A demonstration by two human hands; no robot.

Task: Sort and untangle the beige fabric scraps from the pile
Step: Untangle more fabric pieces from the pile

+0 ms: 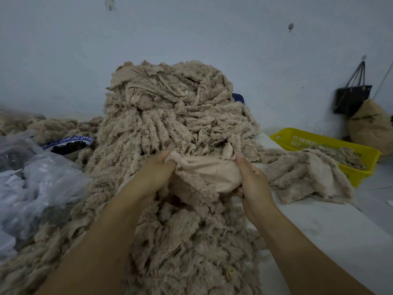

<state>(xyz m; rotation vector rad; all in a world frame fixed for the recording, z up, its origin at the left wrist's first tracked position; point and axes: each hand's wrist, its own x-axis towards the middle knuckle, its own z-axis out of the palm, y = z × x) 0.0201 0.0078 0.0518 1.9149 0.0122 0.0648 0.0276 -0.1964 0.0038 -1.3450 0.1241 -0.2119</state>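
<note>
- Both hands are pinching one beige scrap, pulled flat between them. Left hand bunches its left end, right hand clamps the right end with the thumb on top. It's right at the near foot of the big pile, middle of the table. What's the risk?
- Honestly, its lower edge looks snagged in the fluffy strips underneath. Yank it and I'd guess the tall pile slumps toward you, or onto the sorted scraps by the yellow basket on the right, mixing them up.
</note>
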